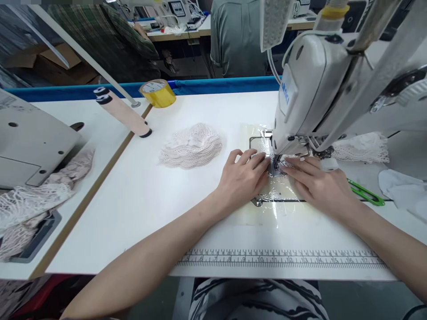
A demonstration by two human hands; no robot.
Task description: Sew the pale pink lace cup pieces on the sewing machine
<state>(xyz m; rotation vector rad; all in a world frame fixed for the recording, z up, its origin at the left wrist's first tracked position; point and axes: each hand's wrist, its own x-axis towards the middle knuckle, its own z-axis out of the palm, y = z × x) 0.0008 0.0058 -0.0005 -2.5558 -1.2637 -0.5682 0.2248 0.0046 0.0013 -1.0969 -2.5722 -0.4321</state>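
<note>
In the head view, my left hand lies flat to the left of the needle area, fingers stretched toward the presser foot of the sewing machine. My right hand is on the other side, its fingers extended over a small piece of whitish lace beside the foot. The fingertips cover most of this lace, and its shape is hard to make out. Clear film covers the metal needle plate under both hands. A white band wraps one right finger.
A lace pile lies left, more lace behind my right hand. Green thread snips lie right. Yellow tape and a thread cone stand at the back left. A printed ruler runs along the front edge. Two people sit beyond.
</note>
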